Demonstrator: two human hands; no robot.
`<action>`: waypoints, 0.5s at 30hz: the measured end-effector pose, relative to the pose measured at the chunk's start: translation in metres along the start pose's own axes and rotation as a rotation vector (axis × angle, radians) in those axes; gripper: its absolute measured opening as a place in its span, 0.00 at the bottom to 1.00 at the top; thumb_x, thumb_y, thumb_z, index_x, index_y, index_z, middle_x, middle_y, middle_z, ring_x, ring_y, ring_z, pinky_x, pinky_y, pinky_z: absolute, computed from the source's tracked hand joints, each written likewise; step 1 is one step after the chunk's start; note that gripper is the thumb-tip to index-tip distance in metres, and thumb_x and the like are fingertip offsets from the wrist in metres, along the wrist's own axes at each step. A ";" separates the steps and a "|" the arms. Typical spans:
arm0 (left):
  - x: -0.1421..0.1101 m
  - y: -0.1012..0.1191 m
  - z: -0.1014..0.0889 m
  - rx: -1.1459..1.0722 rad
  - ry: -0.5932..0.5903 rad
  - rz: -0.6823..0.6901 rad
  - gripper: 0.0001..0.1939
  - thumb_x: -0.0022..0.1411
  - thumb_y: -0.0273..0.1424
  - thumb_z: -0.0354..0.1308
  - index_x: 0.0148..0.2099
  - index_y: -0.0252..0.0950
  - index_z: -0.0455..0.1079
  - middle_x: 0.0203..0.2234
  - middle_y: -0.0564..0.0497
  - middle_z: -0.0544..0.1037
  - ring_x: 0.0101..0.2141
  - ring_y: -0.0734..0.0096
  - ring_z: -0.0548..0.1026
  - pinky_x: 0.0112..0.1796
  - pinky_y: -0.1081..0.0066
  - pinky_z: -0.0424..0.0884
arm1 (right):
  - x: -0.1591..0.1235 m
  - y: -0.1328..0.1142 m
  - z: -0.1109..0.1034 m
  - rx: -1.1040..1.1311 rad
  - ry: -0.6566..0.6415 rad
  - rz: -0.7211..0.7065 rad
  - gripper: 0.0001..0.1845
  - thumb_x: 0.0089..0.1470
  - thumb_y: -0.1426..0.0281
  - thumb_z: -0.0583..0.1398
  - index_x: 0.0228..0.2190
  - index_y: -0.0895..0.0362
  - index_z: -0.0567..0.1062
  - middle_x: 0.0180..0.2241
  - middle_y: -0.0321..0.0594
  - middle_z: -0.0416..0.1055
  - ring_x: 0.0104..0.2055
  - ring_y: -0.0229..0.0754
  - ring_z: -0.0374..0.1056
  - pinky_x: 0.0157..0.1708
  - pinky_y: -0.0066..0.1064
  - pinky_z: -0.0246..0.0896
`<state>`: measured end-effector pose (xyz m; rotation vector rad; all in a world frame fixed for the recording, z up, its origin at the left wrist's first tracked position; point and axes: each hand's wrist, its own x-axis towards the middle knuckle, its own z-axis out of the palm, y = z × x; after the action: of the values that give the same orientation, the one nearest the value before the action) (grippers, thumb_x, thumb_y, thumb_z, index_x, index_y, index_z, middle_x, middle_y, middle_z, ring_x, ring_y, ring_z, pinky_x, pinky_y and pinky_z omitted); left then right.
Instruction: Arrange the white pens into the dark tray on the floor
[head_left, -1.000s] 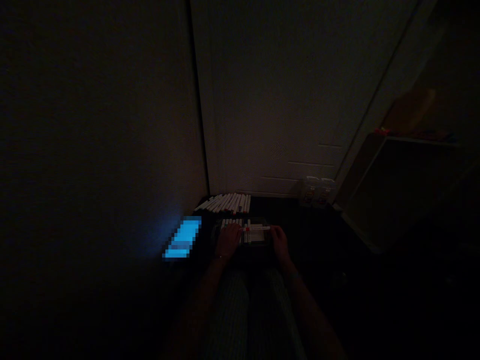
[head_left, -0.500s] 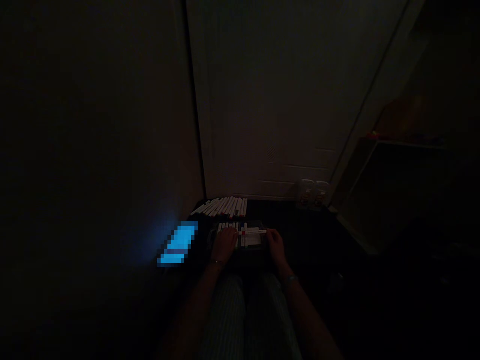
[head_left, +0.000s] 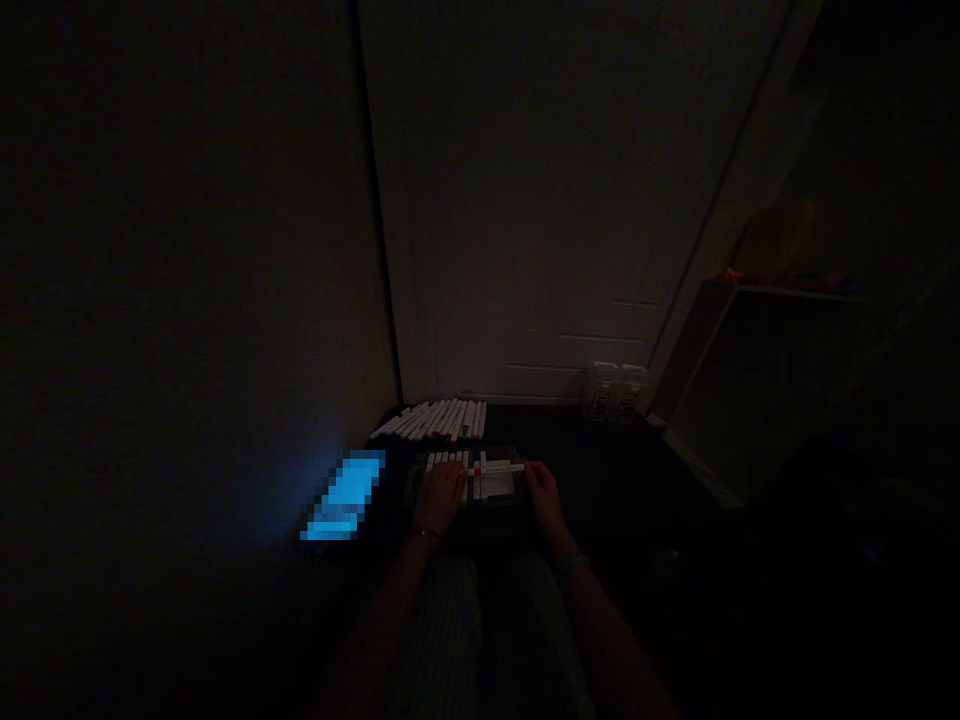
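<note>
The scene is very dark. A white marker [head_left: 501, 468] with a red band lies crosswise between my hands, above a clear case [head_left: 511, 492]. My right hand [head_left: 545, 494] pinches its right end between thumb and fingers. At the other end, the fingers of my left hand [head_left: 440, 496] close on the marker's tip, while the hand covers part of the case. Several white markers [head_left: 448, 460] stand side by side in the case's left part, partly hidden by my left hand. Another upright marker [head_left: 484, 487] is in the middle of the case, under the crosswise one.
Behind the case, a fanned row of white markers [head_left: 439, 420] lies on the dark table [head_left: 592, 470]. Two clear packages [head_left: 615, 392] stand at the back right against a pale panel [head_left: 540, 230]. A glowing blue, pixelated screen [head_left: 345, 497] is at left. A shelf unit [head_left: 795, 290] stands right.
The whole view has shifted slightly, so things appear a little farther left. Both hands keep nearly the same pose around the crosswise marker.
</note>
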<state>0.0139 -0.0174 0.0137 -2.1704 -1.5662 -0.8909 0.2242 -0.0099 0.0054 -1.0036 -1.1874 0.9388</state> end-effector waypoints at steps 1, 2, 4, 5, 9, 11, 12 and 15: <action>0.000 0.000 0.000 0.004 0.002 -0.002 0.15 0.64 0.31 0.38 0.39 0.36 0.66 0.37 0.45 0.73 0.39 0.66 0.69 0.41 0.64 0.64 | 0.000 0.000 0.000 0.005 -0.004 0.002 0.16 0.48 0.56 0.55 0.30 0.55 0.72 0.31 0.36 0.72 0.35 0.40 0.66 0.34 0.28 0.60; 0.000 0.000 0.001 0.008 0.005 -0.001 0.15 0.64 0.31 0.38 0.39 0.36 0.66 0.37 0.46 0.73 0.40 0.66 0.69 0.42 0.64 0.64 | 0.000 0.000 0.001 0.011 -0.008 0.001 0.16 0.49 0.56 0.55 0.30 0.55 0.72 0.31 0.36 0.72 0.35 0.40 0.66 0.34 0.28 0.60; -0.001 -0.001 0.002 0.018 0.017 0.003 0.15 0.65 0.31 0.37 0.39 0.36 0.66 0.37 0.46 0.73 0.40 0.66 0.69 0.42 0.63 0.64 | 0.000 0.000 0.001 0.020 -0.011 -0.001 0.16 0.49 0.56 0.55 0.30 0.55 0.72 0.31 0.36 0.71 0.34 0.40 0.65 0.34 0.28 0.60; -0.002 -0.001 0.003 0.022 0.022 0.005 0.15 0.65 0.31 0.37 0.40 0.36 0.66 0.37 0.46 0.73 0.40 0.66 0.69 0.42 0.63 0.64 | 0.000 -0.001 0.001 0.023 -0.007 -0.001 0.16 0.49 0.56 0.55 0.30 0.55 0.72 0.31 0.36 0.71 0.34 0.40 0.65 0.34 0.28 0.60; -0.002 -0.001 0.005 0.019 0.010 0.017 0.15 0.65 0.31 0.37 0.41 0.36 0.66 0.38 0.45 0.73 0.41 0.65 0.69 0.42 0.63 0.64 | -0.002 -0.004 0.001 0.010 0.022 -0.005 0.16 0.48 0.56 0.55 0.29 0.55 0.72 0.30 0.35 0.71 0.34 0.39 0.65 0.34 0.27 0.59; -0.002 -0.001 0.005 0.009 -0.001 0.016 0.15 0.65 0.31 0.37 0.41 0.36 0.65 0.38 0.45 0.73 0.41 0.65 0.69 0.42 0.64 0.65 | -0.002 -0.005 0.000 0.009 0.024 -0.018 0.16 0.48 0.56 0.55 0.29 0.55 0.72 0.29 0.35 0.71 0.34 0.39 0.65 0.34 0.27 0.59; -0.002 -0.001 0.004 0.004 -0.005 0.016 0.15 0.65 0.31 0.37 0.41 0.36 0.65 0.38 0.45 0.73 0.41 0.65 0.69 0.41 0.64 0.65 | -0.003 -0.005 0.000 0.013 0.019 -0.018 0.16 0.49 0.56 0.55 0.30 0.55 0.72 0.29 0.36 0.71 0.33 0.39 0.65 0.34 0.26 0.59; -0.002 -0.001 0.005 -0.009 -0.011 0.017 0.15 0.65 0.32 0.38 0.42 0.36 0.66 0.39 0.45 0.73 0.41 0.65 0.70 0.42 0.63 0.65 | -0.002 -0.005 0.000 0.027 0.007 -0.008 0.16 0.49 0.56 0.55 0.30 0.55 0.72 0.30 0.36 0.71 0.34 0.38 0.65 0.33 0.26 0.59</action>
<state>0.0137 -0.0152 0.0086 -2.1950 -1.5488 -0.8835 0.2237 -0.0137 0.0099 -0.9787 -1.1690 0.9417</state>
